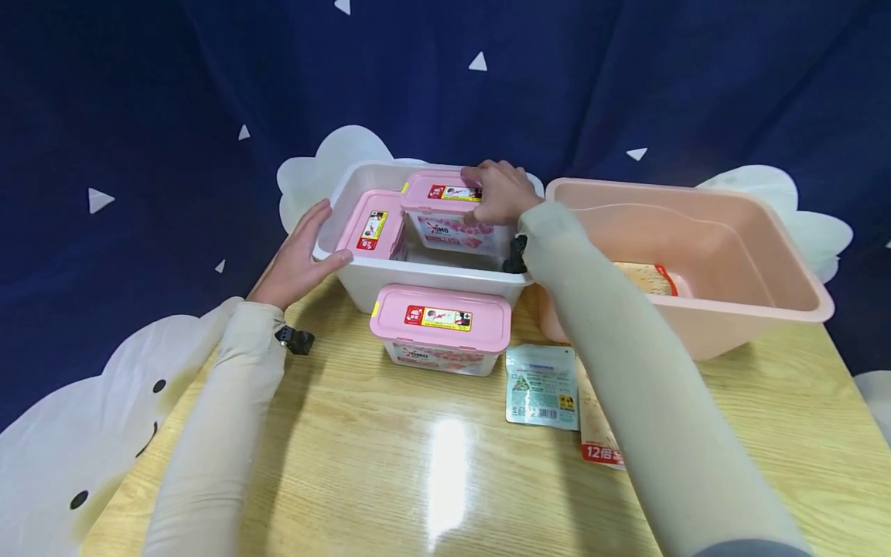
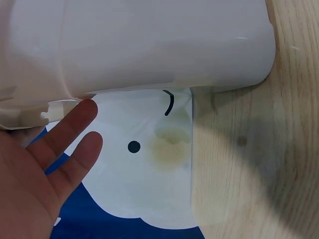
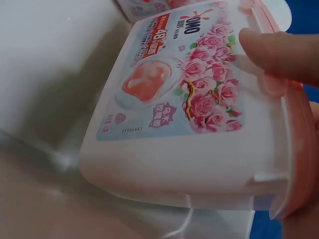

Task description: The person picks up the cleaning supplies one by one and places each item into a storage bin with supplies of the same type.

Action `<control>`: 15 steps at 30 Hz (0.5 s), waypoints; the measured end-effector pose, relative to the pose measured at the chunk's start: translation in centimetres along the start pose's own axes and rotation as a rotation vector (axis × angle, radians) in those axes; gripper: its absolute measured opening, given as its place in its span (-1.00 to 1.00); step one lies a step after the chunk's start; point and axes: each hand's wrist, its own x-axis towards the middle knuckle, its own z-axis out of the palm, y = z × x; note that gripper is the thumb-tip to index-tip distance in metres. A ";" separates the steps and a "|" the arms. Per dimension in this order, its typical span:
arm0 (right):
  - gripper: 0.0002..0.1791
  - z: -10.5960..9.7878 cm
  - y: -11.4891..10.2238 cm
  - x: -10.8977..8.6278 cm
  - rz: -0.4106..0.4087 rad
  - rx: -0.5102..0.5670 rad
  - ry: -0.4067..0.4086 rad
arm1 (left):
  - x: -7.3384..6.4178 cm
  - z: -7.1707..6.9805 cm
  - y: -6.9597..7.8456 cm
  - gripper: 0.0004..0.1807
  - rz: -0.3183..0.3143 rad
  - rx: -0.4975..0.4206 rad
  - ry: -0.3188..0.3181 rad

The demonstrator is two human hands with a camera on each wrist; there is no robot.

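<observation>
1. R hand (image 1: 504,193) grips 1 pink-lidded box (image 1: 445,224) by its right end; it is partly inside white bin (image 1: 362,285), base contact unclear.
2. L hand (image 1: 291,264) has straight, loose fingers at bin's left rim, gripping nothing.
3. Work seems approx. midway: 2nd box (image 1: 373,220) sits in bin; held box isn't released.
4. Prob. remaining: 3rd box (image 1: 442,321) on table (image 1: 369,449), just before bin; pouch (image 1: 541,387) & packet (image 1: 602,452) also lie there, untouched; their role, cannot tell.

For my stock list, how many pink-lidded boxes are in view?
3: one box inside the white bin, at left; another box in the right hand, over that bin; third box on the table, in front. The sleeve could hide more in the peach bin.
</observation>
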 end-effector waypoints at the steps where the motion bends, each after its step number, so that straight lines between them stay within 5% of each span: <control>1: -0.06 0.2 0.1 0.0 0.004 -0.007 -0.005 | 0.0 0.0 0.0 -0.04 -0.002 0.000 -0.001; 15: -0.19 0.8 0.4 0.3 -0.023 0.005 -0.026 | -0.3 -0.8 0.5 -0.06 -0.025 0.017 -0.009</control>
